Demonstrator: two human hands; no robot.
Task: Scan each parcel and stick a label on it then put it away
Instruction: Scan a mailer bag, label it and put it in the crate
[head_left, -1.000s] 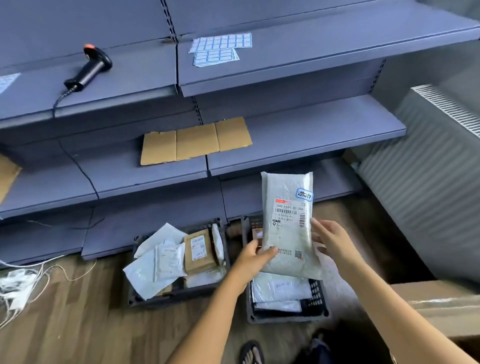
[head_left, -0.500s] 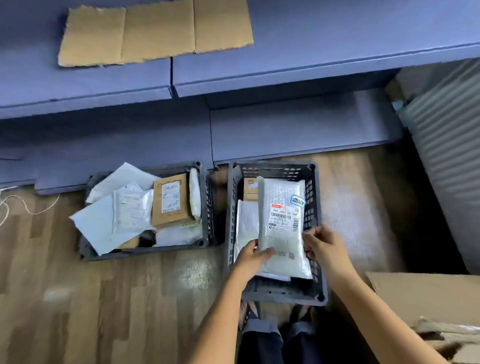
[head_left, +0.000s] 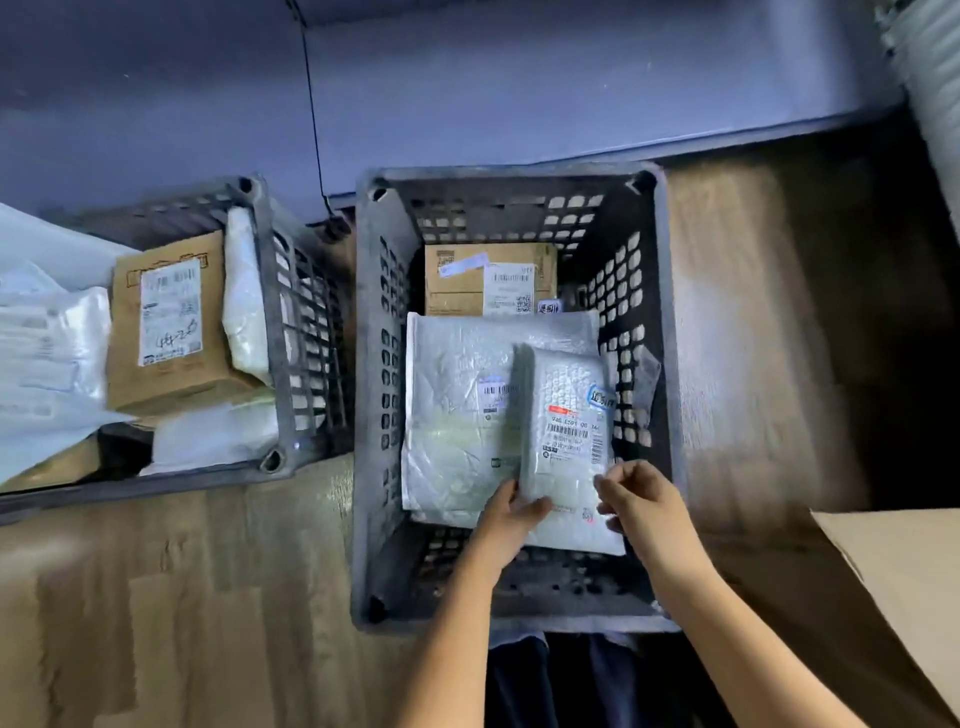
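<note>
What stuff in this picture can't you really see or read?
All in the head view:
- Tiny print on the small parcel label: too blurred to read.
- Large mailer label: half covered by that parcel.
- Left crate: cut off by the left edge.
- Anything under the large mailer in the right crate: hidden.
- Whether the right hand grips the parcel: its curled fingers cover the edge.

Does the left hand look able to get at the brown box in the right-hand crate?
Probably yes: the brown box lies uncovered at the far end of the crate, though the left hand grips the small white parcel and must let go first.
</note>
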